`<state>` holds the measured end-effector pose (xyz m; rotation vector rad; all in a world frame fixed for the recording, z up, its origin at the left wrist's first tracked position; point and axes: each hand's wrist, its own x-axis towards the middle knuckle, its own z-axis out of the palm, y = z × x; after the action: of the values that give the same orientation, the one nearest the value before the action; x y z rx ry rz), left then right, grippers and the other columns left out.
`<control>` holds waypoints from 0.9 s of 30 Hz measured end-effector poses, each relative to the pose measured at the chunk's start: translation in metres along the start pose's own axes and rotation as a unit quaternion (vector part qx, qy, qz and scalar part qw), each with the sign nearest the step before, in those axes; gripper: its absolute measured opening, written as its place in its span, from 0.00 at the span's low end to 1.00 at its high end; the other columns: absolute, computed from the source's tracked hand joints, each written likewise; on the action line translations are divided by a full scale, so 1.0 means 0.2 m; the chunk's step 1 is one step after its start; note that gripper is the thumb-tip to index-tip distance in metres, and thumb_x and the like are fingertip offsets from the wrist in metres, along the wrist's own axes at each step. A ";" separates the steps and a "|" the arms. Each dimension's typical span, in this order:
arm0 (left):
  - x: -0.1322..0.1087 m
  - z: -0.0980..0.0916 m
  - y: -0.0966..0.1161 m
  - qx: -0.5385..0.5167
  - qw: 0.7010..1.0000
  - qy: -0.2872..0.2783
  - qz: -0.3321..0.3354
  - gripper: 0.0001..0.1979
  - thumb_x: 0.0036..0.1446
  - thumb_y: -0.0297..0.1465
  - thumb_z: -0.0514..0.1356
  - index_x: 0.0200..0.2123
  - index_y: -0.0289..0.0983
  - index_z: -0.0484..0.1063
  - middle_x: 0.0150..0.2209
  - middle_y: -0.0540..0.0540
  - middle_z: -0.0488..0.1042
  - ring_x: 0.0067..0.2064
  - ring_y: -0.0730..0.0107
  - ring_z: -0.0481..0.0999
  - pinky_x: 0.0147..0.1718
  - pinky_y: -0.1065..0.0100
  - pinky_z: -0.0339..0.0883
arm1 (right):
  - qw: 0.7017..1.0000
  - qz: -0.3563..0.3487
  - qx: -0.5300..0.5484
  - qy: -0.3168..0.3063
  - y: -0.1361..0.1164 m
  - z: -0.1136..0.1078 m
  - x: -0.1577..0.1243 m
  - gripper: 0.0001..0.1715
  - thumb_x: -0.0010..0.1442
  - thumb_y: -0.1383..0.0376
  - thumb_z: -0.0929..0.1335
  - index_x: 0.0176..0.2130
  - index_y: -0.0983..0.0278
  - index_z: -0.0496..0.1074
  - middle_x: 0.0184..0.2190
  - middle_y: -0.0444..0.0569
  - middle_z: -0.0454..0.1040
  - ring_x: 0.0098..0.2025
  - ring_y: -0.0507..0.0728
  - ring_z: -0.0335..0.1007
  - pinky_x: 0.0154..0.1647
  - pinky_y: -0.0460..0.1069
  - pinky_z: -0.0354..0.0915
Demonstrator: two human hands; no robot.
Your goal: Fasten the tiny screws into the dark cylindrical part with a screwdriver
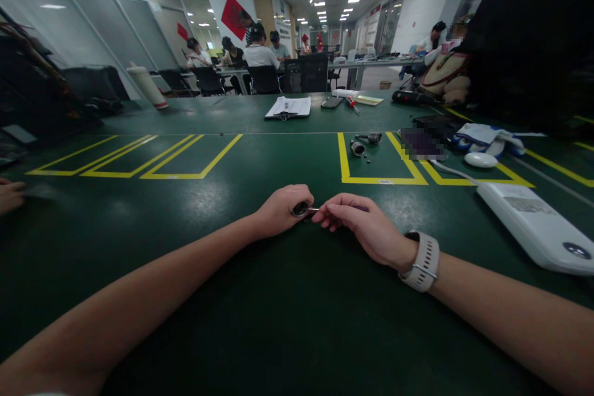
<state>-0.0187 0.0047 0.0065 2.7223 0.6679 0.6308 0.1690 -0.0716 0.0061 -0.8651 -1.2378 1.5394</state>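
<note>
My left hand (284, 210) is closed around a dark metal cylindrical part (299, 209), whose round hollow end faces right. Between the fingers of my right hand (355, 219) is a slim screwdriver-like tool (314, 209) with a thin bright shaft. Its shaft points left and its tip reaches the part's open end; whether it touches inside is too small to tell. My right fingers cover most of the handle. A tiny dark piece (305, 220) shows just below the part.
Two metal fittings (357, 148) and small loose bits lie inside a yellow-taped box on the green table (297, 322). A white power bank (533, 223), gloves (487, 136), clipboard (288, 107), phone (331, 102) and red screwdriver (351, 103) lie around. Another person's hand (10, 195) is at left.
</note>
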 end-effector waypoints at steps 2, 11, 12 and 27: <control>0.00 0.00 0.00 0.002 1.000 0.004 -0.001 0.07 0.56 0.28 0.54 0.25 0.36 0.62 0.26 0.50 0.66 0.28 0.73 0.66 0.28 0.71 0.60 | 1.000 0.001 0.004 0.005 0.00 0.00 0.00 0.08 0.57 0.65 0.66 0.31 0.65 0.74 0.33 0.49 0.77 0.33 0.53 0.69 0.36 0.50 0.61; 0.00 0.01 -0.01 0.011 1.000 0.009 -0.014 0.06 0.55 0.28 0.57 0.27 0.35 0.63 0.26 0.51 0.65 0.28 0.73 0.65 0.28 0.71 0.59 | 0.998 -0.018 0.045 0.046 -0.01 0.00 -0.01 0.07 0.55 0.66 0.66 0.27 0.64 0.73 0.26 0.47 0.75 0.28 0.53 0.67 0.32 0.50 0.61; 0.00 0.01 -0.01 0.013 1.000 0.010 -0.014 0.06 0.55 0.28 0.57 0.27 0.35 0.63 0.26 0.51 0.65 0.28 0.73 0.65 0.28 0.71 0.59 | 0.997 -0.023 0.046 0.049 0.00 0.00 -0.01 0.07 0.55 0.66 0.66 0.27 0.64 0.72 0.26 0.47 0.75 0.29 0.53 0.67 0.32 0.50 0.61; -0.01 0.01 0.00 0.024 0.998 0.035 -0.049 0.04 0.52 0.27 0.57 0.27 0.36 0.63 0.26 0.51 0.66 0.28 0.73 0.66 0.27 0.71 0.58 | 0.991 -0.048 -0.118 -0.050 0.00 0.01 -0.02 0.09 0.61 0.63 0.64 0.39 0.62 0.72 0.40 0.48 0.74 0.40 0.54 0.67 0.39 0.51 0.63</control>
<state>-0.0194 0.0041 0.0044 2.7035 0.8374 0.6968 0.1690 -0.0763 0.0069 -0.8726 -1.5341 1.3916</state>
